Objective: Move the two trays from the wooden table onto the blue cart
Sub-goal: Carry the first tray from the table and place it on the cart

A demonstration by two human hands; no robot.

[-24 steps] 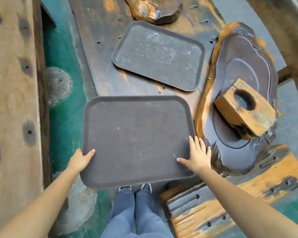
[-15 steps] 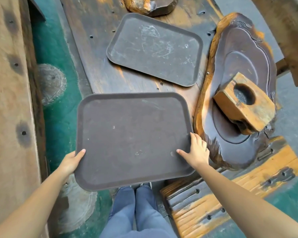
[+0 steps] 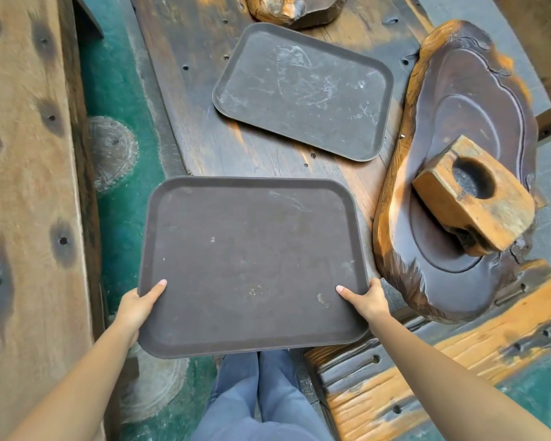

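Far left, a pale plank (image 3: 23, 186) with dark knots runs out of view at top and bottom. My left hand (image 3: 137, 305) clamps the near tray (image 3: 252, 265) at its left rim; only the thumb shows on top, and the other fingers are hidden under the tray. The tray hangs over my legs (image 3: 261, 399), its far edge over the near end of the wooden counter (image 3: 191, 90); whether it touches the wood I cannot tell. My shoes are covered by it.

My right hand (image 3: 368, 302) grips the right rim the same way, thumb on top, the remaining fingers tucked out of sight beneath. Beyond, the second tray (image 3: 303, 90) lies flat and scuffed on the counter, well apart from the held one. At the top edge a knotty wood lump (image 3: 295, 7) is cut off. To the right sits a carved slab (image 3: 465, 154) bearing a wooden block (image 3: 477, 198) with a round hollow.
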